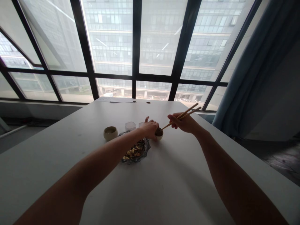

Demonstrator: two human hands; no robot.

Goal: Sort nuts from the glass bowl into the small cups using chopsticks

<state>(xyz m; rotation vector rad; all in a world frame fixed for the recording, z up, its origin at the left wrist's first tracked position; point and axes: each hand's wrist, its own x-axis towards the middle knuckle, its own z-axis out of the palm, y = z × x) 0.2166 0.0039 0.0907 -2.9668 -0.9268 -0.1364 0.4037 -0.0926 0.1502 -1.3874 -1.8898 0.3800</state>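
Observation:
My right hand (185, 122) is closed around a pair of wooden chopsticks (190, 111), whose tips point down into a small round cup (159, 137). Across the table, my left hand (150, 128) grips that cup by its left side, covering much of it. What lies inside the cup is too dark to make out. Under my left forearm sits a crumpled clear plastic bag (147, 149) with mixed nuts (134, 152) in it; the forearm hides part of it.
A second round cup (110, 133) stands left of the bag. Two clear plastic containers (130, 126) are behind the bag, one partly hidden by my hand. White papers (117, 100) lie at the table's (140, 193) far edge, before the windows. A blue curtain (243, 72) hangs on the right.

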